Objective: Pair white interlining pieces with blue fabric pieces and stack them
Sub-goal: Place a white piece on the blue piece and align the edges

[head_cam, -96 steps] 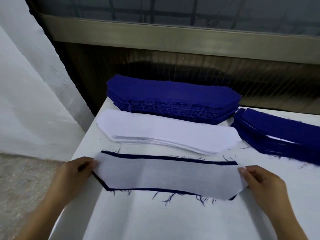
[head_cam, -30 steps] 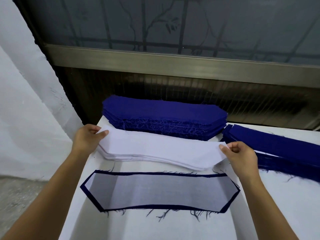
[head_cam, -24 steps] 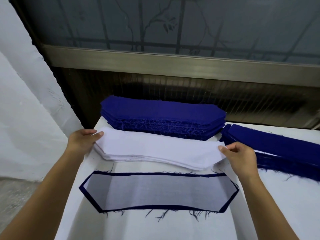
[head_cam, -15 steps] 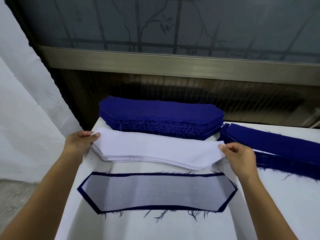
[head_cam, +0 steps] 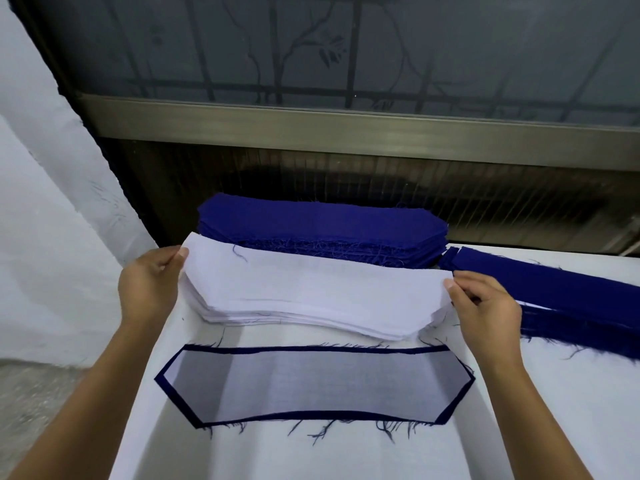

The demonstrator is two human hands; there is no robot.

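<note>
grip: left hand [head_cam: 149, 289] pinches the left tip of the top white interlining piece [head_cam: 311, 285], right hand [head_cam: 485, 313] pinches its right tip | place: over the white stack [head_cam: 277, 317], between the far blue stack [head_cam: 322, 223] and the near paired piece [head_cam: 311, 386] | axis: long side runs left to right | change: left end is now raised higher than half a second ago

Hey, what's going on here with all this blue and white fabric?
A person is pairing fabric pieces on a white table. The left hand and right hand pinch opposite ends of the top interlining piece, lifting it off the white stack. A finished pair, white on blue, lies nearer the person. A blue stack sits behind the white one, and another blue pile lies to the right.
</note>
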